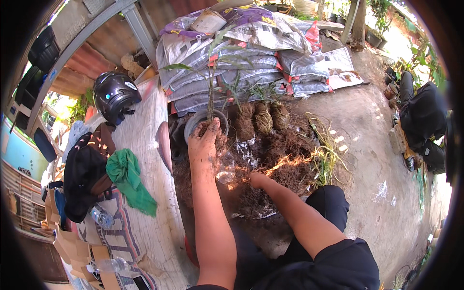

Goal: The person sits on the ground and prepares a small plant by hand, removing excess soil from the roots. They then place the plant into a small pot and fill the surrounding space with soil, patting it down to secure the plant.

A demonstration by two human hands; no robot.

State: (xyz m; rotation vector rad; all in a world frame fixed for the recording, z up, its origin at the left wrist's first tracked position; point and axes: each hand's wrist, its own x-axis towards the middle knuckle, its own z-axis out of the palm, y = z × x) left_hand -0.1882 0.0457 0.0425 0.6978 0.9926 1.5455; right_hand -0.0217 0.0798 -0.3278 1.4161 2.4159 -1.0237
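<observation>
My left hand [205,142], smeared with soil, is closed round the base of a leafy seedling [211,94]. Brown fibre clings about its roots beside my fingers. Just beyond that hand stands a round grey pot [223,119], partly hidden by it. My right hand [256,180] reaches down into a heap of brown fibre and soil [290,147], and its fingers are hidden there. Behind the heap, several plants with bound root balls [263,119] stand in a row.
Stacked grey sacks [232,63] rise at the back. Dry yellowish stalks [326,159] lie right of the heap. On the left, a pale bench [150,193] bears a dark helmet [113,94], a green cloth [128,174] and plastic bottles. Another person [425,113] sits at far right.
</observation>
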